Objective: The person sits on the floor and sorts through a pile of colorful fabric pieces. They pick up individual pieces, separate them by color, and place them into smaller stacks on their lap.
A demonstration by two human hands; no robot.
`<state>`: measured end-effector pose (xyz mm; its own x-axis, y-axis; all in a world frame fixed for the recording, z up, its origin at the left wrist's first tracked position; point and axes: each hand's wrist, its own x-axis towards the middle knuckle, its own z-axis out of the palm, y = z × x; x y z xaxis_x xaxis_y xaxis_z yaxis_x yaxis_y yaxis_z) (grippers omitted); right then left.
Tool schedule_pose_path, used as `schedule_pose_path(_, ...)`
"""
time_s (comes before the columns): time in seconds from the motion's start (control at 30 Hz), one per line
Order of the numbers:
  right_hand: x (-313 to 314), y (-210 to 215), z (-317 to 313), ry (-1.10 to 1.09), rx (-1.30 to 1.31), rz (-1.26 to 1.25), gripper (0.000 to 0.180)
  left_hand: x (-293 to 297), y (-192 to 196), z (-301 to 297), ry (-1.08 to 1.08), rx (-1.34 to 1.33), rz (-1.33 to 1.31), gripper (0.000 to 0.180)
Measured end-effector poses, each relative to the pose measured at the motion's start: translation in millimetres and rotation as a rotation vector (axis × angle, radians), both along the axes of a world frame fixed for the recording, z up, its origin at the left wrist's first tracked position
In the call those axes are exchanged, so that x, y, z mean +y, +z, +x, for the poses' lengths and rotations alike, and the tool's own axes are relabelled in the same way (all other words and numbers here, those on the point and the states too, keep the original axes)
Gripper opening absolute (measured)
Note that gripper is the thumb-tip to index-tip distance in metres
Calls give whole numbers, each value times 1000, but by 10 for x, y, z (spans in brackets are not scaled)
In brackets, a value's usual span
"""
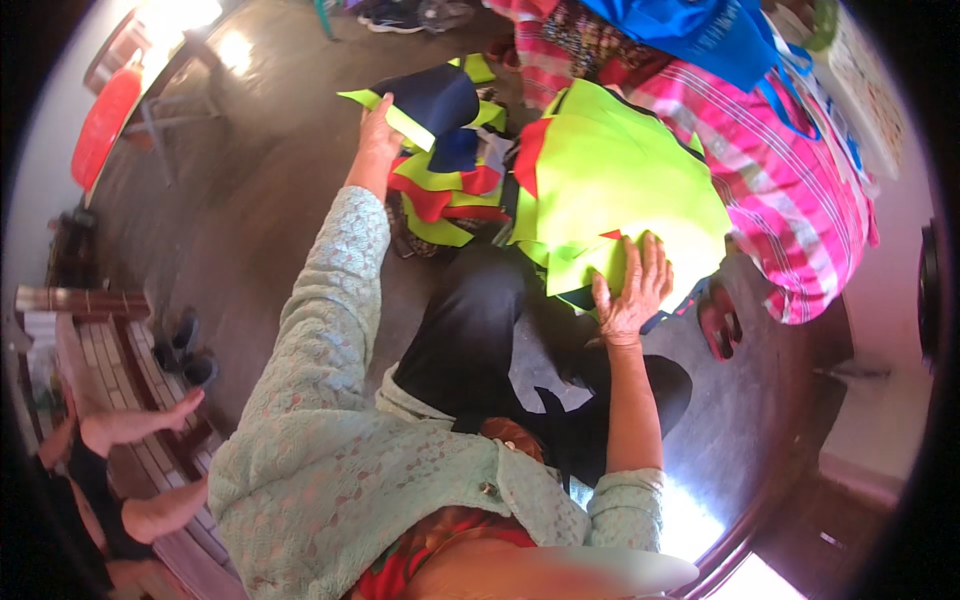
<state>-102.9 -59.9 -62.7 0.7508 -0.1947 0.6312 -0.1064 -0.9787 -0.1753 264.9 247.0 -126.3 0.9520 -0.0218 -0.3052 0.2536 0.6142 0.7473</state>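
Two hands: left hand [377, 135] grips the far navy-and-yellow cloth piece [432, 105]; right hand [632, 290], fingers spread, presses the yellow-green stack [610, 170].

Bright daylight, floor [250, 200] glare top left and bottom right; fisheye edges dark, warped.

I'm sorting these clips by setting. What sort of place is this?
Probably a home floor used for sewing piecework: stacks of neon-yellow cut fabric lie under the right hand, a striped carry bag stands beside them, and shoes sit near a step.
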Motion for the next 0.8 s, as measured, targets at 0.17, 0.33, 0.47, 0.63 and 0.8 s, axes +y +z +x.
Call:
schedule_pose_path(0.17,-17,2,-50,-8,19,35,62,-107,-416,-498,-43,274,578,54)
schedule_pose_path(0.33,3,18,-9,-11,2,44,60,-124,-702,-902,-73,108,689,45)
schedule_pose_path(0.47,-2,8,-11,-24,-16,57,60,-471,-118,-1211,-175,-258,665,38)
schedule_pose_path(0.63,4,44,-4,-14,-28,75,60,-1090,861,-1579,-211,-790,910,40)
schedule_pose_path(0.8,-7,89,-51,11,-25,84,62,-1753,1364,-1907,-256,-1316,1150,37)
